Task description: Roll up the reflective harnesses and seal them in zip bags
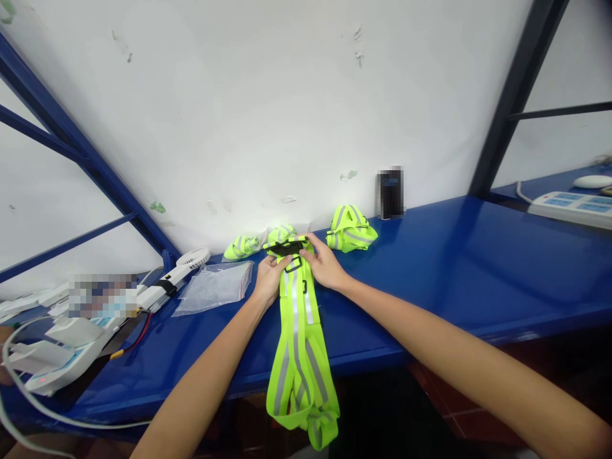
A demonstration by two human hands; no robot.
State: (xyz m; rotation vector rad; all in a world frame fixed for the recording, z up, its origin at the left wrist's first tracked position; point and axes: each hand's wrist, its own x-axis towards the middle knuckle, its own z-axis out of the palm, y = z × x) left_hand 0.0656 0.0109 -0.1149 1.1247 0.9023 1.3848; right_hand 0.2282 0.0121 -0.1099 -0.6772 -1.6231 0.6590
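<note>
Fluorescent yellow-green webbing forms the reflective vest (299, 357), with grey reflective stripes running lengthwise along each strap. The vest lies stretched across the blue surface (454, 268), its upper end near the white wall (268, 108) and its lower loops hanging over the front edge of the surface. A black buckle (289, 250) sits at the upper end, between both hands. The left hand (268, 278) has its fingers closed on the left side of the upper end, just below the buckle. The right hand (323, 262) has its fingers closed on the right side, with fingertips touching the black part. 3 folded vests of the same colour lie near the wall: 1 (241, 247) to the left, 1 (281, 233) directly behind the hands, and 1 (351, 228) to the right. A clear plastic bag (215, 287) lies flat just left of the left hand. A white handheld fan (184, 269) rests beyond the bag. A white power strip (571, 208) sits at the far right.
</note>
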